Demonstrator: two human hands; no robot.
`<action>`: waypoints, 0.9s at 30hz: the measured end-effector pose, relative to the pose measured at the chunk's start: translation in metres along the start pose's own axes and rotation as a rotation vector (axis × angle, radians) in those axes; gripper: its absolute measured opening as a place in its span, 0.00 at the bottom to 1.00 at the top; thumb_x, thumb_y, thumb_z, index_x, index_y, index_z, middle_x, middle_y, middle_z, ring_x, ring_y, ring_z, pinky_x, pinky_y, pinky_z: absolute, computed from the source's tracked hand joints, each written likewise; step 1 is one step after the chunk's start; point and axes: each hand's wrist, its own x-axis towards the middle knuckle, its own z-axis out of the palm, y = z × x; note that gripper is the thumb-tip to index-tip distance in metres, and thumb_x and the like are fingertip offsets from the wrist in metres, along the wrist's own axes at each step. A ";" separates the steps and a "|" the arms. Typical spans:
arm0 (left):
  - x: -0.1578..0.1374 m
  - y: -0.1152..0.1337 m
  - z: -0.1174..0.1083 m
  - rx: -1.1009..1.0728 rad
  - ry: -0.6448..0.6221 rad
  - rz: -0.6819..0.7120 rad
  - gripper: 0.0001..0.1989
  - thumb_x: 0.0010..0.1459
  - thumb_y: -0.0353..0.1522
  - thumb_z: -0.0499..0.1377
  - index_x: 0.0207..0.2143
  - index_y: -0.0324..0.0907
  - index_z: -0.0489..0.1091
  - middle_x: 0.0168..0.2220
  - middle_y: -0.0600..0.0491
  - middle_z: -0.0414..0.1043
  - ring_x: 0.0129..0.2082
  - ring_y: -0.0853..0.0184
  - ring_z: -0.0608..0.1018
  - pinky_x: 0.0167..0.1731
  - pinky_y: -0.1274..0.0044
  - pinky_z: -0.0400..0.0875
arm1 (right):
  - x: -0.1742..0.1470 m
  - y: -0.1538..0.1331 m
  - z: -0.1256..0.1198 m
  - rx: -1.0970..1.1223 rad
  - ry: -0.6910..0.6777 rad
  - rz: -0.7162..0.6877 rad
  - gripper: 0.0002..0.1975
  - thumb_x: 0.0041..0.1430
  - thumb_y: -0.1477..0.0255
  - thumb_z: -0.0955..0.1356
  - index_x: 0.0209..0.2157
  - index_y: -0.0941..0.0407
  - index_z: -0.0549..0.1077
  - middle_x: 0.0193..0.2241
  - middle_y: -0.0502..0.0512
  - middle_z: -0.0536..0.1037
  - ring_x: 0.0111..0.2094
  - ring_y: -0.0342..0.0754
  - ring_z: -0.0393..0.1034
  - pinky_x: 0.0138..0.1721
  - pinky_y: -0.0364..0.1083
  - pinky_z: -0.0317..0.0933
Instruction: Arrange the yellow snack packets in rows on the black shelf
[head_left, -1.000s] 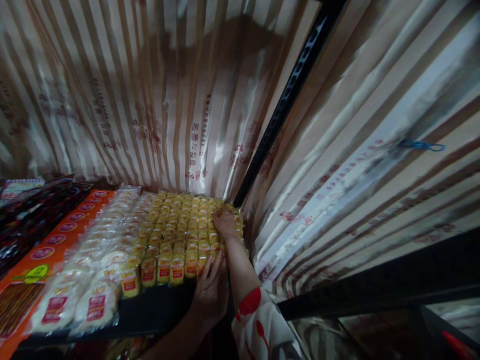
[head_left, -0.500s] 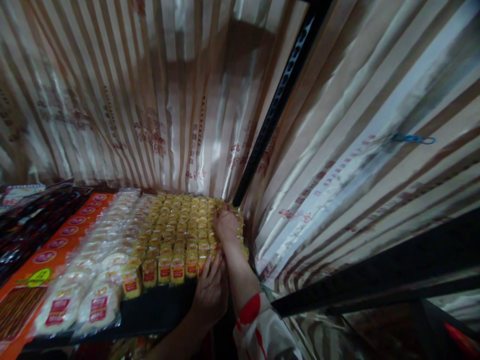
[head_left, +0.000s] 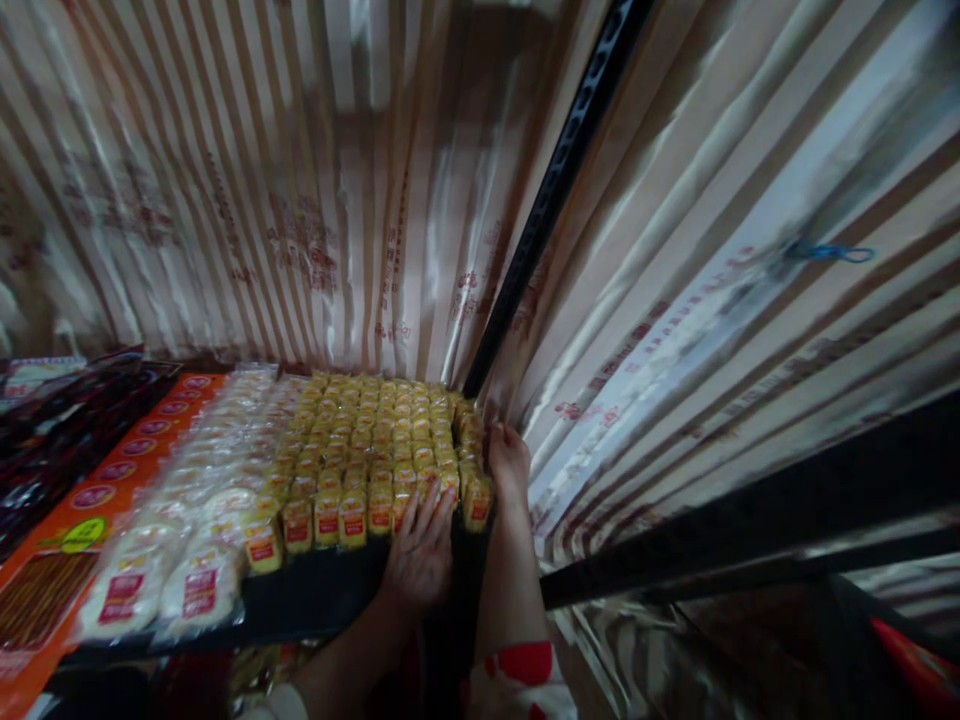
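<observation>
Rows of small yellow wrapped snack packs (head_left: 360, 440) with red labels stand close together on a dark shelf (head_left: 315, 595). My left hand (head_left: 420, 550) lies with its fingers stretched out against the front packs near the right end of the rows. At the far right, a separate row of the same packs (head_left: 474, 490) stands a narrow gap away from the others. My right hand (head_left: 511, 465) is at the outer side of that row, by the striped sheet. Its fingers look bent and are partly hidden, so I cannot tell whether they grip anything.
Left of the yellow packs are clear-wrapped round white cakes (head_left: 199, 595), an orange package (head_left: 112, 470) and dark packages (head_left: 60, 450). A black slotted post (head_left: 540, 240) rises at the back corner. Striped sheeting (head_left: 337, 180) hangs behind, and a black bar (head_left: 750, 510) runs along the right.
My right hand has moved from the top of the packs to the right, to their outer side. The rightmost row now shows with a gap beside it. My left hand stays at the front.
</observation>
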 end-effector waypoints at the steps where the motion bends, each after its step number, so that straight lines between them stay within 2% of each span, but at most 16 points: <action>1: 0.000 0.000 0.000 -0.004 -0.007 0.001 0.27 0.56 0.26 0.45 0.59 0.37 0.54 0.62 0.50 0.51 0.63 0.59 0.48 0.60 0.63 0.48 | -0.004 0.002 0.001 0.030 0.021 0.009 0.23 0.58 0.61 0.54 0.39 0.59 0.74 0.33 0.59 0.78 0.35 0.50 0.71 0.36 0.45 0.61; 7: -0.001 0.000 -0.003 -0.042 -0.074 0.003 0.28 0.55 0.26 0.45 0.60 0.35 0.52 0.63 0.50 0.48 0.64 0.58 0.45 0.60 0.62 0.46 | -0.054 0.026 0.007 0.256 0.179 0.062 0.27 0.55 0.61 0.57 0.50 0.63 0.66 0.47 0.65 0.72 0.46 0.51 0.68 0.47 0.47 0.61; 12: 0.000 0.001 -0.006 -0.054 -0.099 -0.012 0.29 0.55 0.27 0.46 0.61 0.36 0.49 0.63 0.50 0.47 0.64 0.58 0.45 0.60 0.62 0.46 | -0.090 0.045 0.009 0.204 0.157 -0.106 0.29 0.55 0.61 0.59 0.54 0.65 0.61 0.53 0.67 0.66 0.54 0.52 0.61 0.54 0.51 0.55; 22: 0.001 0.003 -0.008 -0.002 -0.143 -0.016 0.28 0.55 0.26 0.46 0.60 0.35 0.52 0.64 0.52 0.46 0.64 0.57 0.43 0.61 0.63 0.40 | -0.094 0.042 0.012 0.162 0.066 -0.241 0.28 0.56 0.63 0.59 0.55 0.64 0.60 0.55 0.67 0.64 0.56 0.52 0.59 0.55 0.52 0.54; 27: 0.001 0.002 -0.006 0.017 -0.154 -0.011 0.29 0.55 0.29 0.48 0.60 0.35 0.51 0.64 0.51 0.45 0.64 0.57 0.44 0.61 0.63 0.41 | -0.092 0.044 0.021 0.319 0.038 -0.150 0.32 0.55 0.60 0.61 0.58 0.63 0.56 0.56 0.66 0.63 0.56 0.52 0.57 0.57 0.52 0.51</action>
